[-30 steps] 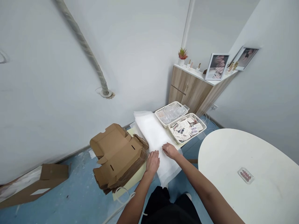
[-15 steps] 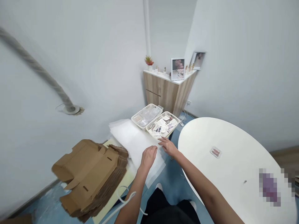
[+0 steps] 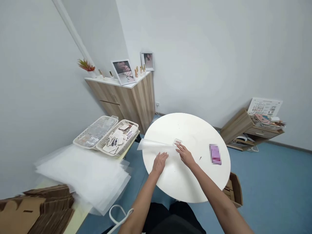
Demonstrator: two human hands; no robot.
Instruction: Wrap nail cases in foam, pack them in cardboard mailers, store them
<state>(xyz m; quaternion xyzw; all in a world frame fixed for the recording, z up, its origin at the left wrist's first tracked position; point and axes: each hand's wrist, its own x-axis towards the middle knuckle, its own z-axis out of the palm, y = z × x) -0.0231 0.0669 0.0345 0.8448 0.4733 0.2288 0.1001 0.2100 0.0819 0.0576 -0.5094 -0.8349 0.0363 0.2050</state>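
A thin translucent white sheet [image 3: 152, 145] lies over the left part of the round white table [image 3: 207, 130], its far left edge curling up past the rim. My left hand [image 3: 160, 163] rests low on the sheet with its fingers stretched forward. At the sheet's right end, the fingertips of my right hand [image 3: 186, 156] close on its edge. Just beyond those fingertips sits a small clear case of pinkish press-on nails [image 3: 177, 142], partly covered by them. The sheet's near edge is hard to tell from the white tabletop.
On the left, a stack of translucent sheets [image 3: 83, 172] lies beside flattened cardboard boxes [image 3: 21, 211] and two plastic baskets [image 3: 118, 138]. A blurred purple item [image 3: 215, 154] is on the table. Behind are a wooden cabinet [image 3: 117, 100] and a low shelf [image 3: 258, 131].
My view has swung right. Both hands have moved from the sheet stack to the round table, where a translucent sheet now lies beneath them, close to the nail case.
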